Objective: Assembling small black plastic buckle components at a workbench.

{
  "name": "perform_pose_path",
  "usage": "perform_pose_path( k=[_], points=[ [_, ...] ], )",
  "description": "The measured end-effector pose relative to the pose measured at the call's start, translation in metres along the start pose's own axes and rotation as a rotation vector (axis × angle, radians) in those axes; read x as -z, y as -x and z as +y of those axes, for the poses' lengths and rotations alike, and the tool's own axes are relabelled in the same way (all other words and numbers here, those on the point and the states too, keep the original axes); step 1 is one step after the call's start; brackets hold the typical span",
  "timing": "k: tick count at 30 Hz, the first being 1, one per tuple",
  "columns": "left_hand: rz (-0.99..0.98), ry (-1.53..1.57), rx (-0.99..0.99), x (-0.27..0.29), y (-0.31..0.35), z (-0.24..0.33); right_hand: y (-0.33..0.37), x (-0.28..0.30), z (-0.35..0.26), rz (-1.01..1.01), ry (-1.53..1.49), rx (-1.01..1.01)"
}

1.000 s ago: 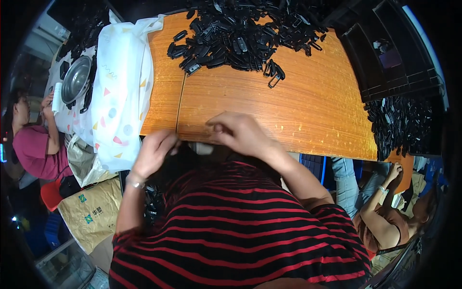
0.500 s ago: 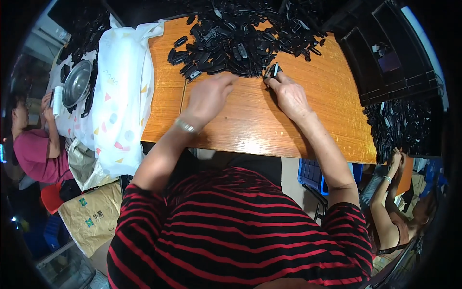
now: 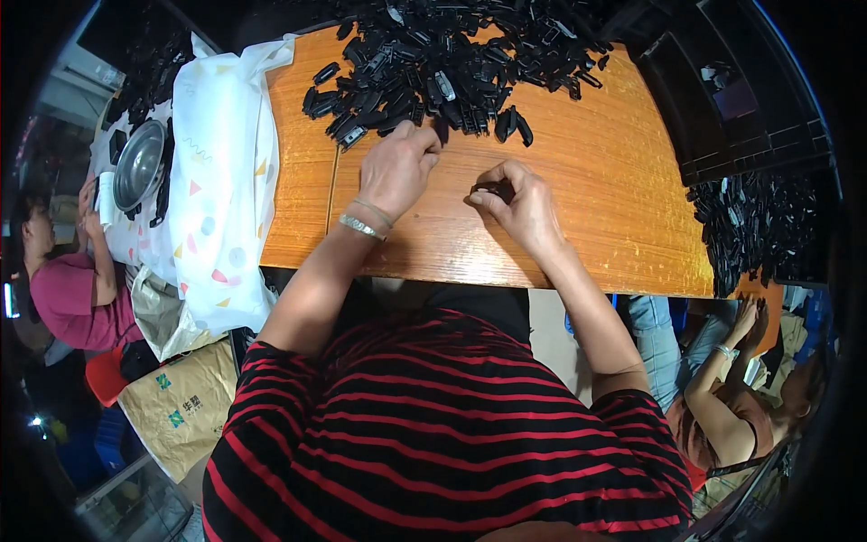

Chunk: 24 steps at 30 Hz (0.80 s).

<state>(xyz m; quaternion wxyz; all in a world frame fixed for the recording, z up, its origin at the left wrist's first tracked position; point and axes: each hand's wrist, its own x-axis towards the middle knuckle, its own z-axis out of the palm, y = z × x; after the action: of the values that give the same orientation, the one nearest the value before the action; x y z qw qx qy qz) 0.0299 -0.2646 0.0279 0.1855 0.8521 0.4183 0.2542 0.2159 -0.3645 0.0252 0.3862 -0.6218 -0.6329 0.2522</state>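
My right hand (image 3: 531,210) is over the bare wood nearer to me, thumb and fingers pinched on a small black plastic part (image 3: 493,189). My left hand (image 3: 395,172) reaches to the near edge of a heap of black plastic parts (image 3: 406,77). Its fingers are curled together, with a dark plastic part (image 3: 442,129) at the fingertips, mostly blurred. Two black curved parts (image 3: 513,126) lie side by side at the heap's near right edge. A part with a grey face (image 3: 351,136) lies left of my left hand.
The heap spreads over the far side of the wooden table (image 3: 623,208). On the left lie a white patterned plastic sheet (image 3: 221,181) and a metal bowl (image 3: 139,165), near a person in a maroon shirt (image 3: 68,294). At right, another person (image 3: 722,406) reaches toward more black parts (image 3: 759,226).
My right hand has drawn back from the heap toward me and leftward, pinching a small black part. My left hand has moved slightly to the heap's edge. The view has shifted a little.
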Motion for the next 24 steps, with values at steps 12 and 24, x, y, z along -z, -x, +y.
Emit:
perform_pose_path(
  k=[12,24],
  points=[
    [-0.015,0.004,0.132,0.008,0.02,0.004,0.01,0.008,-0.017,-0.109,0.41,0.096],
    [-0.113,1.12,0.376,-0.006,0.034,0.001,0.007,-0.03,-0.026,0.152,-0.504,-0.21]
  ],
)
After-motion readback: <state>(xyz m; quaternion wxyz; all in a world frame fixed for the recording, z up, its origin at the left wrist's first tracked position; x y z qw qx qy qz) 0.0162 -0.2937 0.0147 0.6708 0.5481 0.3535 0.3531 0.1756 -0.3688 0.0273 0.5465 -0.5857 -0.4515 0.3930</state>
